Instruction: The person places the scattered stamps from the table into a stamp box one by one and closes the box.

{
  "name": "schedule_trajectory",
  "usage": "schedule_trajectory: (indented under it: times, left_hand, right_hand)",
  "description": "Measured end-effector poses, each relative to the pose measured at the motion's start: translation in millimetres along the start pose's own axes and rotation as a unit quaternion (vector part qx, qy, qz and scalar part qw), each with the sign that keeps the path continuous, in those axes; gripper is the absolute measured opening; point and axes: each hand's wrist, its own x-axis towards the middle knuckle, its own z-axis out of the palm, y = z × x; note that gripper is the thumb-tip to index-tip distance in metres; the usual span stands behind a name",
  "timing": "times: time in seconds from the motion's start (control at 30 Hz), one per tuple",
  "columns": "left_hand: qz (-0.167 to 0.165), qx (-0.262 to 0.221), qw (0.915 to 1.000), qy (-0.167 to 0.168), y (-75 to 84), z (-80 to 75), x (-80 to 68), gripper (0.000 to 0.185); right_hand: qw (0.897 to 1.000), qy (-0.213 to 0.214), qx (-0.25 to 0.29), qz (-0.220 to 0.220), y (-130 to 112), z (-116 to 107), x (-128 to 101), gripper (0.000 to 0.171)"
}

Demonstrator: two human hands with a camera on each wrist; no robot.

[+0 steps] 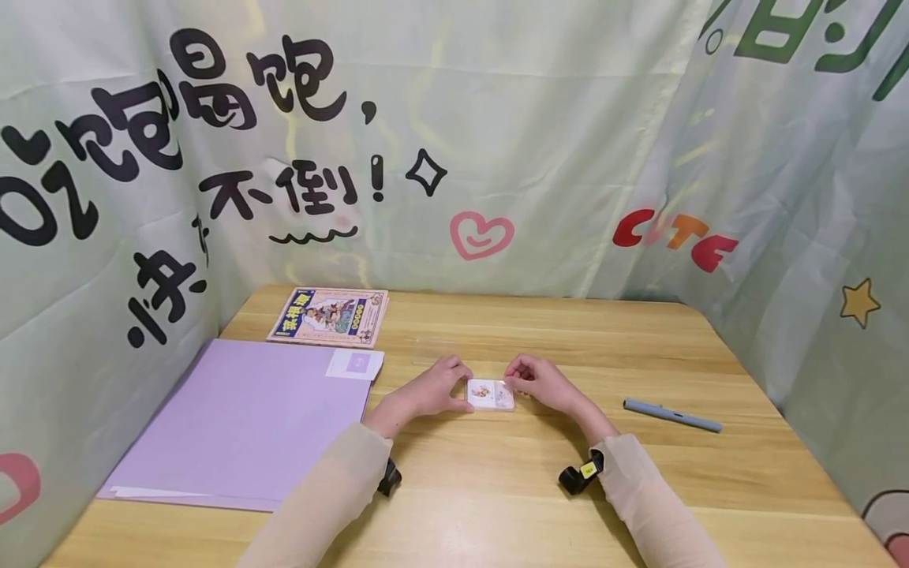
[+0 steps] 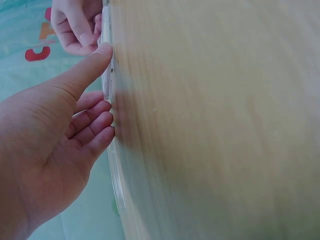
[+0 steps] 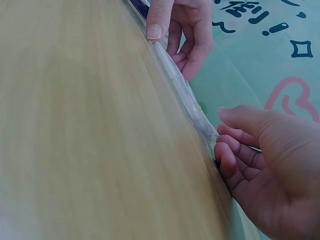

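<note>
1. Nearest the viewer, two pale-sleeved forearms reach across the wooden worktop (image 1: 497, 489), each with a small black wrist camera beneath it.
2. The left hand (image 1: 429, 388) holds the left edge of a small card (image 1: 490, 394): its thumb (image 2: 95, 60) is laid along the near edge and its fingers (image 2: 97, 125) are curled in against the left side, so it is grasping the card.
3. The right hand (image 1: 541, 381) pinches the card's right edge, with its fingers (image 3: 235, 155) curled round the corner.
4. The card lies flat on the worktop, directly between the two sets of fingertips. It is a white square with rounded corners and small colourful cartoon figures printed on its face. In the wrist views it shows edge-on as a thin sheet with a clear, glossy layer.
5. To the right of the right fingers, well apart from them, a grey pen (image 1: 671, 415) lies at a slant on the worktop.
6. To the left of the left fingers lies a large lilac folder (image 1: 248, 418) with a small pale label at its far right corner.
7. Beyond the folder, farther than the fingers, lies a printed booklet (image 1: 329, 316) with a colourful cover.
8. Farthest back, a pale green cloth backdrop (image 1: 497, 142) with black lettering, a pink heart and red letters surrounds the worktop.
</note>
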Motion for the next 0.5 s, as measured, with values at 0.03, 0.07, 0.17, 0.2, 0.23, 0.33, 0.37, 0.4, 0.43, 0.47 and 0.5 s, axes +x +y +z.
schedule_trajectory:
  times: [0.03, 0.07, 0.17, 0.2, 0.23, 0.33, 0.37, 0.4, 0.43, 0.47, 0.5]
  left_hand:
    - [-0.001, 0.0, 1.0, 0.0, -0.1, 0.2, 0.2, 0.054]
    - [-0.001, 0.0, 1.0, 0.0, -0.3, 0.5, 0.3, 0.055]
    - [-0.002, -0.002, 1.0, -0.001, -0.1, 0.6, 0.3, 0.055]
    - [-0.002, -0.003, 1.0, -0.001, -0.1, 0.6, 0.3, 0.055]
    - [-0.002, -0.004, 1.0, -0.001, 0.0, 0.4, 0.1, 0.054]
    - [-0.002, -0.007, 1.0, 0.0, 0.4, -0.2, -0.8, 0.053]
    - [-0.002, -0.008, 1.0, 0.0, 0.5, -0.5, -1.0, 0.053]
    - [-0.002, -0.007, 1.0, 0.0, 0.6, -0.6, -1.1, 0.053]
    - [-0.001, -0.007, 1.0, 0.0, 0.6, -0.7, -1.3, 0.053]
    - [-0.001, -0.007, 1.0, -0.001, 0.9, -1.0, -1.6, 0.054]
    - [-0.001, -0.008, 1.0, -0.002, 0.9, -1.2, -1.8, 0.054]
  right_hand:
    - [1.0, 0.001, 0.002, 0.002, 0.2, -0.2, -0.3, 0.009]
    - [1.0, 0.001, 0.002, 0.001, 0.5, -0.5, -0.6, 0.01]
    - [1.0, 0.004, 0.007, 0.002, 1.1, -1.0, -1.2, 0.012]
    - [1.0, 0.005, 0.01, 0.001, 1.3, -1.2, -1.5, 0.013]
    - [1.0, 0.006, 0.013, 0.001, 1.5, -1.2, -1.8, 0.013]
    - [1.0, 0.013, 0.021, 0.001, 1.5, -1.1, -2.2, 0.014]
    - [1.0, 0.015, 0.021, 0.001, 1.4, -1.0, -2.0, 0.015]
    - [1.0, 0.019, 0.021, 0.001, 0.7, -1.0, -1.8, 0.015]
    - [1.0, 0.022, 0.02, 0.0, 0.2, -1.1, -1.5, 0.014]
    - [1.0, 0.026, 0.016, 0.0, -0.7, -1.2, -1.1, 0.015]
    - [0.999, 0.031, 0.011, -0.002, -1.4, -1.4, -0.6, 0.015]
